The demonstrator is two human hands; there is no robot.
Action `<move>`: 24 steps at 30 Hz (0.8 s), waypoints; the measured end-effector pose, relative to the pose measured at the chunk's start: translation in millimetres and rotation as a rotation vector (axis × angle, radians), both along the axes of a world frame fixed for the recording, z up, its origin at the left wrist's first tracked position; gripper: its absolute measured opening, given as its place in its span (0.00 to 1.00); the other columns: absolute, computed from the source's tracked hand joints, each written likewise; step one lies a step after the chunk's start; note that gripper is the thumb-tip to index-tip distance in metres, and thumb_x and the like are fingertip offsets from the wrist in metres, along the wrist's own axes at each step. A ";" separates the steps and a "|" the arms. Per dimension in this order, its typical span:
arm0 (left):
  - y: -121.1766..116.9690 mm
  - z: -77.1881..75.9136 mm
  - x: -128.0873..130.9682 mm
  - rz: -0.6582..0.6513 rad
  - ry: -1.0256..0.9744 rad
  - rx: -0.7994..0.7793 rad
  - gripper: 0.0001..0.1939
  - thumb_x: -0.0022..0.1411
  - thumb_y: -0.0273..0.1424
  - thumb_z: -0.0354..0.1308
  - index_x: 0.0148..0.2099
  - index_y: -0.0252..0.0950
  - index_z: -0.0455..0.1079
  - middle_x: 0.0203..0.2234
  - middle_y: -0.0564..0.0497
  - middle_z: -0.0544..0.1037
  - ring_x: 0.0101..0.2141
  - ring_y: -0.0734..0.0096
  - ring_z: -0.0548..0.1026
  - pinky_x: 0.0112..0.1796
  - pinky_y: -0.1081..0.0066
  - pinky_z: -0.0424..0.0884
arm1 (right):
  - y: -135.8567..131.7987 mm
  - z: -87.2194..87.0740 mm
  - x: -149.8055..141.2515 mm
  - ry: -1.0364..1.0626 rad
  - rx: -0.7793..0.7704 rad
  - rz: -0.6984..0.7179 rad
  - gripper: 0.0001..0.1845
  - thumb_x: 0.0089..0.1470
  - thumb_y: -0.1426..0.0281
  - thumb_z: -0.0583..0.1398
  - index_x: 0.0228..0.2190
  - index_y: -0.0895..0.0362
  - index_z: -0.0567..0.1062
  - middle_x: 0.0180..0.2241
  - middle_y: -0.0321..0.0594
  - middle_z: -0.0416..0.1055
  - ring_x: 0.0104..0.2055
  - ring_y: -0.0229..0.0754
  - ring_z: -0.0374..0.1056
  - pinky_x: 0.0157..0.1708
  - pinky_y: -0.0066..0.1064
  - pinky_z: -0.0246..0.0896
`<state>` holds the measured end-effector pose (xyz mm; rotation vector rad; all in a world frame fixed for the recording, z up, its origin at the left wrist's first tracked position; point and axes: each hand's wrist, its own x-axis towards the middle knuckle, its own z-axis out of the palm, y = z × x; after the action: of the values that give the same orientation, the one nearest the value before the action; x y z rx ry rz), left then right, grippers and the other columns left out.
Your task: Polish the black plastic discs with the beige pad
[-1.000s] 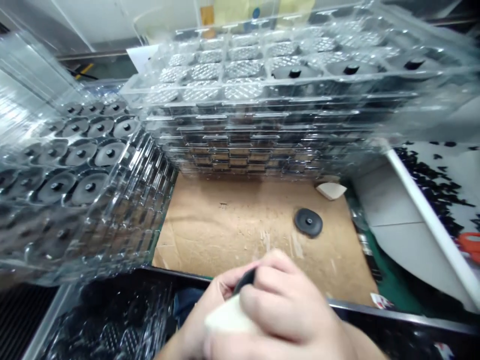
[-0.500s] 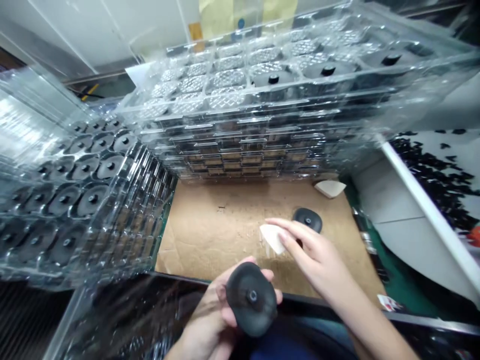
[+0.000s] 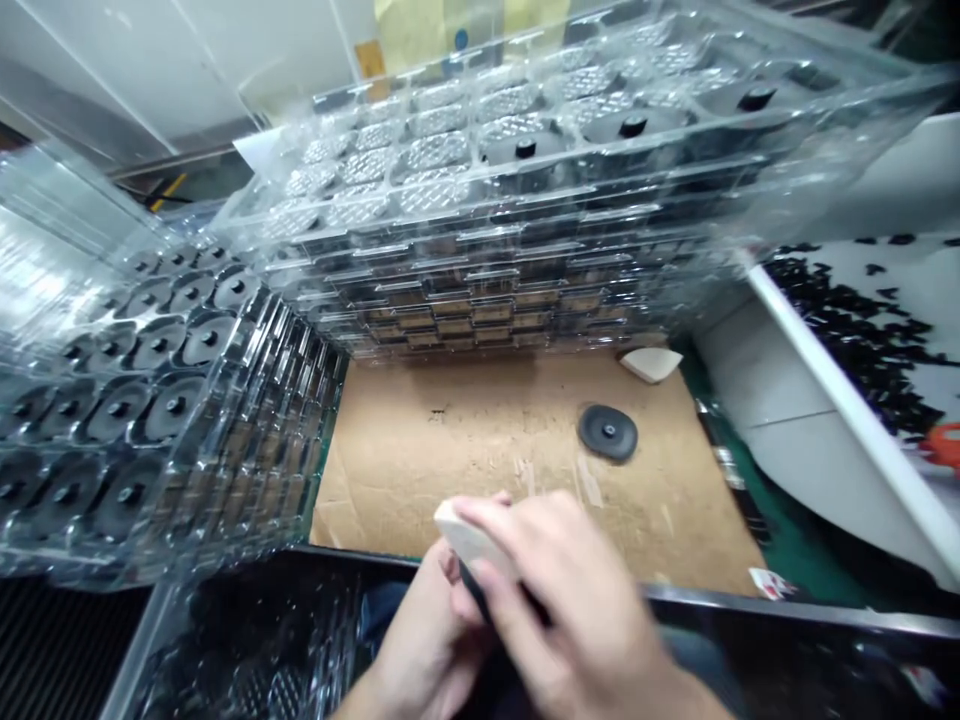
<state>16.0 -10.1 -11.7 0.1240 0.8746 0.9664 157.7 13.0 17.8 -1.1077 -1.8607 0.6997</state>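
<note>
Two hands (image 3: 559, 600) hold one white pad (image 3: 469, 540) against one black disc (image 3: 471, 588)

Clear plastic trays (image 3: 480, 290) stacked high behind a cardboard sheet (image 3: 450, 450), a second stack of trays (image 3: 150, 400) to its left; on the cardboard, a black disc (image 3: 608, 432) lying flat and a white foam wedge (image 3: 651, 364) just below the far trays; a black-rimmed bin (image 3: 750, 610) along the near edge.

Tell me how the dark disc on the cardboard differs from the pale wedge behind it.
The dark disc is black and round with a central hub, while the pale wedge is off-white and roughly triangular. The disc lies on the cardboard sheet; the wedge sits at its far edge, by the stacked clear trays. Both lie flat.
</note>
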 end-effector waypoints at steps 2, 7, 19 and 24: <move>-0.9 -2.5 -4.7 0.032 0.006 -0.014 0.24 0.40 0.35 0.70 0.44 0.42 0.74 0.39 0.50 0.79 0.42 0.63 0.74 0.47 0.68 0.65 | -1.6 9.2 -8.5 -0.030 -0.007 0.113 0.16 0.56 0.76 0.51 0.44 0.57 0.71 0.33 0.40 0.75 0.33 0.41 0.70 0.34 0.33 0.66; 0.4 3.6 -1.2 0.070 0.014 0.016 0.25 0.38 0.34 0.71 0.43 0.40 0.75 0.33 0.50 0.80 0.40 0.64 0.75 0.45 0.70 0.68 | 5.9 7.1 -19.5 -0.129 0.008 0.137 0.15 0.55 0.78 0.51 0.39 0.59 0.74 0.35 0.41 0.76 0.32 0.42 0.71 0.35 0.34 0.67; -3.6 -3.4 -14.0 -0.026 -0.085 0.017 0.35 0.27 0.34 0.74 0.44 0.40 0.74 0.40 0.48 0.79 0.42 0.62 0.74 0.47 0.68 0.66 | 3.9 15.7 21.5 -0.335 0.093 0.148 0.15 0.58 0.76 0.49 0.39 0.55 0.73 0.27 0.39 0.75 0.25 0.41 0.69 0.24 0.31 0.62; -3.7 7.8 -14.2 -0.135 -0.146 0.044 0.32 0.36 0.35 0.71 0.47 0.38 0.71 0.41 0.47 0.78 0.43 0.61 0.74 0.46 0.68 0.67 | 20.9 7.7 15.0 -0.163 0.112 0.209 0.17 0.58 0.77 0.50 0.43 0.50 0.73 0.29 0.36 0.74 0.30 0.39 0.67 0.31 0.31 0.61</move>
<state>1.8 -13.7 -3.9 0.1465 0.7018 0.8578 172.7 33.9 25.5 -0.9306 -2.1498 0.6284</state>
